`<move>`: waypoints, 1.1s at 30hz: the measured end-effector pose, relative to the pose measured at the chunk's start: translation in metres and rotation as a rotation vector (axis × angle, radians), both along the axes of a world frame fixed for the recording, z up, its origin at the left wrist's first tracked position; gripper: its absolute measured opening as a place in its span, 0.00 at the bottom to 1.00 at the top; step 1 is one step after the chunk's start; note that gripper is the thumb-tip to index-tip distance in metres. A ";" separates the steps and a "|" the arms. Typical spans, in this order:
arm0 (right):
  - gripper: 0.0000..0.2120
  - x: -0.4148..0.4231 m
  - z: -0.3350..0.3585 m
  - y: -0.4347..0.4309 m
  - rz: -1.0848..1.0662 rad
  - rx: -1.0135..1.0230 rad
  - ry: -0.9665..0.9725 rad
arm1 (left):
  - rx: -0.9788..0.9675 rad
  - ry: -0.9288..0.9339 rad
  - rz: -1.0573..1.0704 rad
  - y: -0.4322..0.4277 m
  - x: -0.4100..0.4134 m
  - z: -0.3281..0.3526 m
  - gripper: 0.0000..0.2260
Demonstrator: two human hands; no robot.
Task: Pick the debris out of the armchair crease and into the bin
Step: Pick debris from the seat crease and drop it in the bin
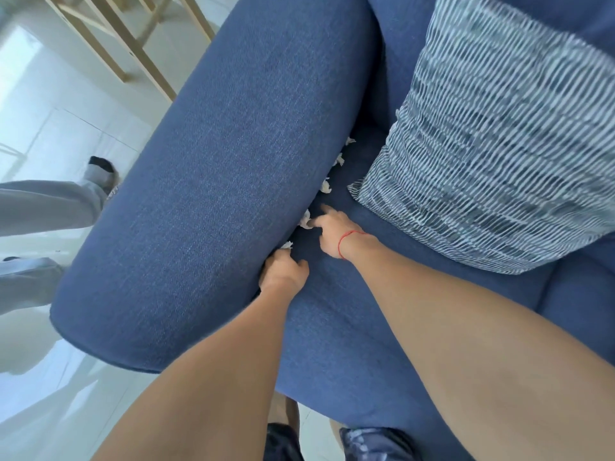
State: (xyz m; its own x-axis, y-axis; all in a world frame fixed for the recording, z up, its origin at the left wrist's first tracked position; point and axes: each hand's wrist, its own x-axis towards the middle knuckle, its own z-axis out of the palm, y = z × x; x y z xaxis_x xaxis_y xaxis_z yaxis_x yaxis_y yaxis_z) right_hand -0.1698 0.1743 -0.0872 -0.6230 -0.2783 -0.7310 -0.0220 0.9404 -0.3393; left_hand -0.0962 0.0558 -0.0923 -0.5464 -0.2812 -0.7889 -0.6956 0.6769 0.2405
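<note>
Several white paper scraps lie along the crease between the blue armchair's armrest [213, 181] and seat cushion [336, 327]: scrap [305, 219], scrap [325, 186], scrap [338, 159], scrap [287, 245]. My right hand [334, 232], with a red thread on its wrist, reaches to the crease; its thumb tip touches the nearest scrap while the index finger points apart from it. My left hand [283, 271] rests curled at the crease just below the lowest scrap, its fingertips pressed against the armrest and partly hidden. No bin is in view.
A blue-and-white striped cushion [499, 134] leans on the seat at the right, close to the crease. Another person's grey trouser legs [50, 207] stand on the glossy white floor at the left. Wooden furniture legs [133, 44] are at the top left. My shoes [372, 444] show at the bottom.
</note>
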 end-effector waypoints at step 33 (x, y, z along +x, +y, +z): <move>0.14 -0.085 0.176 -0.085 -0.362 -0.258 0.332 | 0.039 0.628 0.204 -0.080 -0.092 0.156 0.13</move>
